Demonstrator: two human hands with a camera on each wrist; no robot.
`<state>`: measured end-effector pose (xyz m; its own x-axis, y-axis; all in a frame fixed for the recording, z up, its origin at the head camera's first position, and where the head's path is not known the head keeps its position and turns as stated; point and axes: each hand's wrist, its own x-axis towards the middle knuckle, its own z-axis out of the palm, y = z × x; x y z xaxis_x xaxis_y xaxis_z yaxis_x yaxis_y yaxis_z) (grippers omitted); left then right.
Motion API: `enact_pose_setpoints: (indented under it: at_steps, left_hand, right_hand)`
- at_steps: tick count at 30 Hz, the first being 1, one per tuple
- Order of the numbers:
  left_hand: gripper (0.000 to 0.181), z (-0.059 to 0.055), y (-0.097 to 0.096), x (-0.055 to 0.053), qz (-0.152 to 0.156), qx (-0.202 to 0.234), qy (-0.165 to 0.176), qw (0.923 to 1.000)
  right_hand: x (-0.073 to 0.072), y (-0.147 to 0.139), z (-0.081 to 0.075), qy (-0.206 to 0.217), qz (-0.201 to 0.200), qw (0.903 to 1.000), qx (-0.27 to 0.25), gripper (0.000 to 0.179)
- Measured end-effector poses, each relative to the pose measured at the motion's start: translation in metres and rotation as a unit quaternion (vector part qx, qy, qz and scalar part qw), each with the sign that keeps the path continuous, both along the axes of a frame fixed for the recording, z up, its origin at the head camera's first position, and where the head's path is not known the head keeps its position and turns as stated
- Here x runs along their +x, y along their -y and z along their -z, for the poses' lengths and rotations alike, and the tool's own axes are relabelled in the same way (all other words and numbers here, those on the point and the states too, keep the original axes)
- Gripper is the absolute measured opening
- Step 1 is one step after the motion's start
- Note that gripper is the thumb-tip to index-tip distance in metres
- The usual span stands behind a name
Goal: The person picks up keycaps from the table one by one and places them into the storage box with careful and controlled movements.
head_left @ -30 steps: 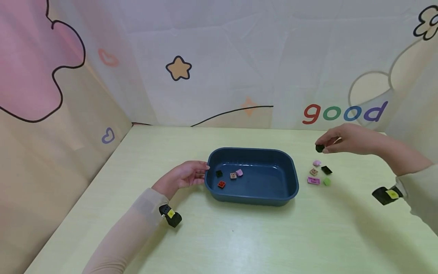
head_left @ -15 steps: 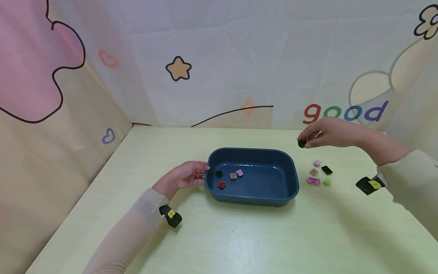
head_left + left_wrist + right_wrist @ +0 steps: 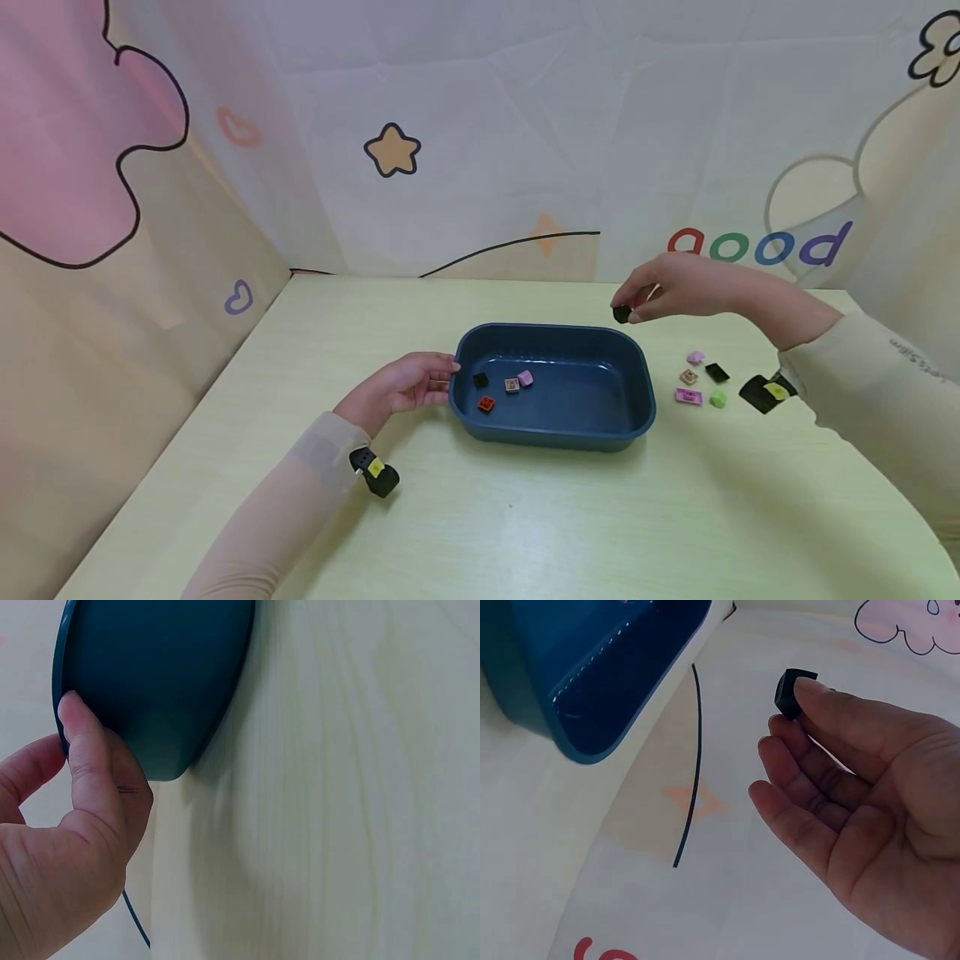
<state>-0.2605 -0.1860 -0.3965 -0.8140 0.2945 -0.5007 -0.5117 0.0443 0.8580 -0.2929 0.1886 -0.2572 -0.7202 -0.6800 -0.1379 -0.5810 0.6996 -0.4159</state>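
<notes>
The black block (image 3: 622, 314) hung in the air, apart from the blue tub (image 3: 555, 438), at about half past one from the tub's middle. The right hand (image 3: 686, 285) pinched it between thumb and fingertip, its other fingers bent; the left hand (image 3: 405, 383) gripped the tub's rim at nine o'clock. Carrying it well, in my judgement, called for a snug but light pinch, enough height to clear the rim, and a steady left grip so that the tub could not slide. Half a second earlier the right hand and block had been nearer two o'clock; they had since shifted towards nine o'clock. The left hand, the tub, the red brick (image 3: 486, 405) inside it, and the purple brick (image 3: 688, 397) and green piece (image 3: 717, 399) on the table (image 3: 525, 533) at three o'clock were placed as before.
</notes>
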Motion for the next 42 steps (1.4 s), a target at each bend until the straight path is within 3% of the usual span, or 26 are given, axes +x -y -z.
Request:
enact_pose_setpoints:
  at_steps: [11,19,31,42]
  left_hand:
    - [0.024,-0.003,-0.001,0.001,-0.001,0.0,0.001,1.0]
    - [0.019,0.0,0.001,0.002,0.003,0.005,-0.004,1.0]
    - [0.028,0.001,0.001,0.0,0.007,0.001,-0.002,1.0]
    - [0.014,0.001,0.001,-0.001,0.008,0.008,-0.005,0.9999]
  right_hand:
    - [-0.001,0.035,-0.004,0.007,-0.03,0.9995,0.004,0.03]
    - [-0.007,0.061,-0.001,0.025,-0.071,0.9971,0.016,0.028]
    - [-0.014,0.091,0.017,0.05,-0.13,0.9899,0.024,0.029]
    - [-0.022,0.102,0.038,0.064,-0.143,0.9874,0.024,0.028]
